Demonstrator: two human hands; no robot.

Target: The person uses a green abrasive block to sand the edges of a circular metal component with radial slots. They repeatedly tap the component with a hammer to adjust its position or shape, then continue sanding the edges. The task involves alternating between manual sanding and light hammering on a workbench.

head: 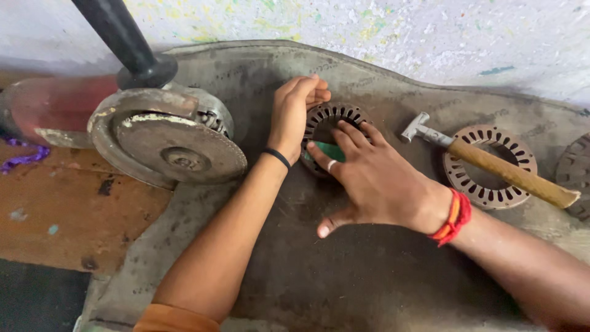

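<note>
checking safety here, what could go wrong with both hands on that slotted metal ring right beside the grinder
The angle grinder's disc lies bare close to the left hand; if it ran, it might cut. The slotted ring may have sharp edges against the right hand. The hammer lies loose on another ring and could slip.

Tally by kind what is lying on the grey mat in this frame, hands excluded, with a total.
Slotted metal rings: 2 fully seen, one under both hands, one under the hammer; a partial disc at the right edge may be a third.
Hammers: 1
Angle grinders: 1
Green pieces: 1
Total: 5, not counting the partial disc.
</note>
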